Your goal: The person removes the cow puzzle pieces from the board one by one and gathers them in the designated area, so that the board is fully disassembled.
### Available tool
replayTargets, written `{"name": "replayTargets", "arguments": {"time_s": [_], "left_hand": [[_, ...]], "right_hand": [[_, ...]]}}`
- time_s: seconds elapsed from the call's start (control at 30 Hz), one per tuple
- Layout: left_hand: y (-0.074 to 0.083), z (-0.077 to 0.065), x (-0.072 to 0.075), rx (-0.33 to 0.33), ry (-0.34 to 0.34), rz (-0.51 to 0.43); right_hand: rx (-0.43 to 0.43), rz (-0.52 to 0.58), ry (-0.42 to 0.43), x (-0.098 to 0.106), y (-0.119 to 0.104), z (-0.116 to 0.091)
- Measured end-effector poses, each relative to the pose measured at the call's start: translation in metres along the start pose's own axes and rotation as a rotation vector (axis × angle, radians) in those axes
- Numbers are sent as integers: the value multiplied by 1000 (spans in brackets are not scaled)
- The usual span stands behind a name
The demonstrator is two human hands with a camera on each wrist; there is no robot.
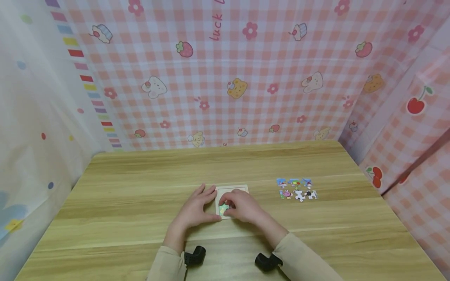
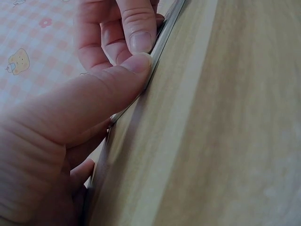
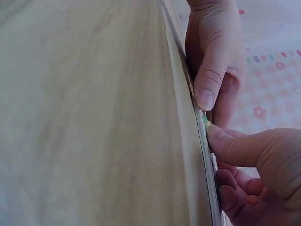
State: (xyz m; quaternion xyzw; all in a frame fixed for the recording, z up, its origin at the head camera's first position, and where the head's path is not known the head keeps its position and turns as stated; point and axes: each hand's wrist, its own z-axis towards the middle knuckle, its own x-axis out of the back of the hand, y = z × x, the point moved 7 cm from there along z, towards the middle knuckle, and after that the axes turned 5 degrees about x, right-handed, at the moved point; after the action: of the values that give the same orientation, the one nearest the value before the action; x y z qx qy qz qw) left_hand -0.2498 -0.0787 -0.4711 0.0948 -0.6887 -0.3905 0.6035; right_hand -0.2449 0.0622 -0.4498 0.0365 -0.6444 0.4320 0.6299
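A shallow, pale puzzle tray [image 1: 232, 187] lies on the table between the two hands. My left hand [image 1: 193, 208] rests along the tray's left side, its thumb stretched to the near left corner and its fingers reaching toward the far left. With thumb and fingers, my right hand [image 1: 242, 206] pinches a green and yellow jigsaw piece [image 1: 222, 210] at the tray's near left corner. A sliver of green shows by the right thumb in the right wrist view. The left wrist view has both thumbs [image 2: 134, 66] close together at the tray's edge. The right hand covers much of the tray.
Several loose jigsaw pieces [image 1: 299, 195] with animal pictures lie in two rows to the right of the tray. The wood-grain table [image 1: 123, 203] meets a pink checked curtain [image 1: 218, 109] at its back edge, with more cloth at both sides.
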Motion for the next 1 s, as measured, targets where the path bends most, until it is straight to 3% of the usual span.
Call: {"name": "replayTargets", "arguments": {"time_s": [0.43, 0.73, 1.0], "left_hand": [[2, 0, 0, -3, -2, -6], [2, 0, 1, 10, 2, -6], [1, 1, 1, 12, 3, 0]], "right_hand": [[19, 137, 78, 0, 5, -1], [-22, 277, 69, 1, 12, -2], [-41, 405, 75, 17, 18, -14]]}}
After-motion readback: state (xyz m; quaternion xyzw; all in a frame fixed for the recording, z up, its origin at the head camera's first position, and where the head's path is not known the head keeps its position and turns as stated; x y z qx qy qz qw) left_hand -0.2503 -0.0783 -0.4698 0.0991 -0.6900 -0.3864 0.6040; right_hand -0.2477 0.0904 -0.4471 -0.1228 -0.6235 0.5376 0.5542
